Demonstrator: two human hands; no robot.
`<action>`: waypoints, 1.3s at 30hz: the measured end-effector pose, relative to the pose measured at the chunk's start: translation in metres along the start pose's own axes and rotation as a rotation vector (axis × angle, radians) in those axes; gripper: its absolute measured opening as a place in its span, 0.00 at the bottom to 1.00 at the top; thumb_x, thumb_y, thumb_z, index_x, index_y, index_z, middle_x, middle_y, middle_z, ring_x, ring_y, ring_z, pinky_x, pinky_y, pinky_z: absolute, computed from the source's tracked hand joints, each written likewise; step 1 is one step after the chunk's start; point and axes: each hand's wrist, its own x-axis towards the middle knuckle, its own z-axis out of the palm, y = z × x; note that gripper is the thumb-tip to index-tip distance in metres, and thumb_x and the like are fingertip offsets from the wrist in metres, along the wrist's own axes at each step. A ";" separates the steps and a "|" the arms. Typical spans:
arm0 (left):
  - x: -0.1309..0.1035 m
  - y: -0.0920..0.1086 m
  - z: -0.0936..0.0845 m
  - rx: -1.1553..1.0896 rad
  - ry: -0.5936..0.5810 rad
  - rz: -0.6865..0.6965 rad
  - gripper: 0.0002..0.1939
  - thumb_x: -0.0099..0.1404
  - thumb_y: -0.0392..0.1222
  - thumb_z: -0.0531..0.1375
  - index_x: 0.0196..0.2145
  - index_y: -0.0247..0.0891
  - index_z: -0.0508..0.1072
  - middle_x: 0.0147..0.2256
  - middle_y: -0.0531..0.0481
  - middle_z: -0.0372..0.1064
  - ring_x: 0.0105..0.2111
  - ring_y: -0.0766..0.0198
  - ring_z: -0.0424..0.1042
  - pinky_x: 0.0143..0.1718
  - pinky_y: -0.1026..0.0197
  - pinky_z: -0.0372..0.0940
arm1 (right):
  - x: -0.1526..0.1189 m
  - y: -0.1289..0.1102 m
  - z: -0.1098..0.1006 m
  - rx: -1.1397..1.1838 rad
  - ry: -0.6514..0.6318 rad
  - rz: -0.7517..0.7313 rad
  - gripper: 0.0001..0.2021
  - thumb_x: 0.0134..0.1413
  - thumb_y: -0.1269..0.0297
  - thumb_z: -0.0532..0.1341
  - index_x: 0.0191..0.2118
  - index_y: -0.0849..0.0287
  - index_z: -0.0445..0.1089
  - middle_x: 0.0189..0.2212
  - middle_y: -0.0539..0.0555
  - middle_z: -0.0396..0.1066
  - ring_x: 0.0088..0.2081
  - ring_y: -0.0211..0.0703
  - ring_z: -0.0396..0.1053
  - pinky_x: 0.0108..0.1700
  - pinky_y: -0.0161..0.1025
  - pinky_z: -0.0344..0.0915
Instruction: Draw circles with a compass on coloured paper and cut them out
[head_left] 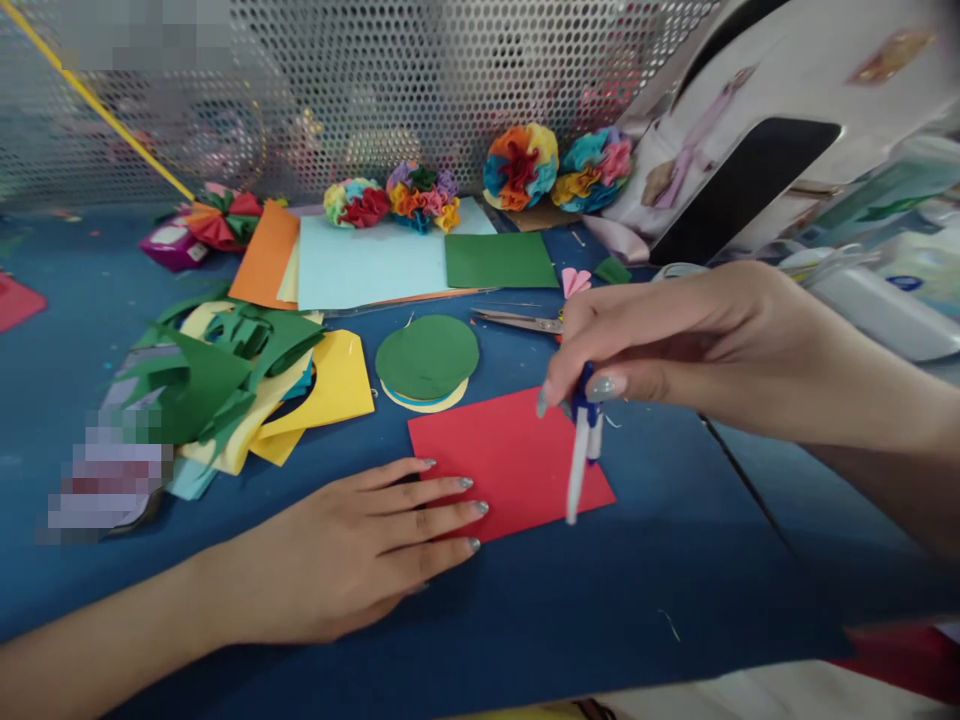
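Note:
My left hand (pixel 375 545) lies flat with fingers stretched, its fingertips on the left edge of a red paper sheet (pixel 502 460). Above the sheet's right part, my right hand (pixel 652 350) pinches a small blue-and-white drawing compass (pixel 579 445) at its blue top. One white leg points down and a shorter one hangs beside it; the legs look slightly blurred. Just beyond the red sheet sits a stack of cut paper circles (pixel 427 355), green on top with yellow and blue beneath. Scissors (pixel 517 320) lie behind my right hand, their handles hidden.
Green and yellow paper offcuts (pixel 217 370) pile up at left beside a phone, partly pixelated. Behind are a light blue sheet (pixel 367 265), a green sheet (pixel 501 260) and several ruffled paper flowers (pixel 521 165) against a perforated metal panel (pixel 420 80). A white bag (pixel 750 90) stands back right.

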 end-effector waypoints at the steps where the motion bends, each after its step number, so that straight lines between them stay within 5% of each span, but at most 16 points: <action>1: 0.000 0.000 0.000 0.002 0.001 0.003 0.21 0.79 0.38 0.51 0.65 0.38 0.70 0.70 0.52 0.63 0.70 0.61 0.61 0.77 0.57 0.33 | 0.002 0.001 0.005 0.025 -0.001 -0.011 0.06 0.68 0.65 0.66 0.41 0.55 0.82 0.34 0.48 0.79 0.32 0.34 0.73 0.37 0.33 0.70; 10: -0.003 -0.001 0.001 -0.006 0.012 -0.002 0.21 0.79 0.38 0.51 0.66 0.37 0.69 0.70 0.50 0.63 0.70 0.60 0.61 0.76 0.55 0.41 | 0.014 0.010 0.020 0.040 -0.038 -0.108 0.08 0.70 0.70 0.62 0.44 0.57 0.81 0.37 0.51 0.81 0.37 0.36 0.76 0.42 0.34 0.71; 17: -0.001 -0.001 -0.001 -0.008 -0.010 -0.009 0.21 0.81 0.40 0.49 0.65 0.39 0.70 0.69 0.52 0.64 0.70 0.61 0.62 0.76 0.56 0.38 | 0.017 0.015 0.018 0.053 -0.072 -0.093 0.08 0.70 0.70 0.62 0.44 0.57 0.81 0.37 0.51 0.82 0.38 0.37 0.76 0.42 0.33 0.71; 23: -0.002 -0.002 0.000 -0.050 -0.013 -0.017 0.21 0.78 0.37 0.52 0.65 0.40 0.70 0.70 0.53 0.63 0.70 0.61 0.62 0.75 0.56 0.47 | 0.015 0.018 0.015 0.056 -0.078 -0.058 0.08 0.70 0.68 0.63 0.43 0.56 0.82 0.36 0.51 0.81 0.37 0.38 0.76 0.43 0.34 0.71; 33: -0.005 -0.004 0.000 -0.055 -0.035 -0.013 0.24 0.77 0.35 0.53 0.67 0.40 0.67 0.72 0.54 0.59 0.72 0.62 0.57 0.77 0.55 0.41 | 0.014 0.008 0.012 -0.050 -0.053 -0.120 0.06 0.70 0.70 0.63 0.42 0.60 0.80 0.35 0.53 0.81 0.38 0.35 0.77 0.42 0.30 0.72; 39: -0.003 -0.004 0.001 -0.070 -0.010 -0.024 0.23 0.77 0.34 0.53 0.66 0.40 0.69 0.70 0.54 0.62 0.71 0.62 0.59 0.76 0.57 0.46 | 0.011 0.007 0.014 -0.092 -0.051 -0.152 0.07 0.70 0.73 0.62 0.42 0.60 0.79 0.38 0.54 0.79 0.39 0.35 0.78 0.43 0.29 0.73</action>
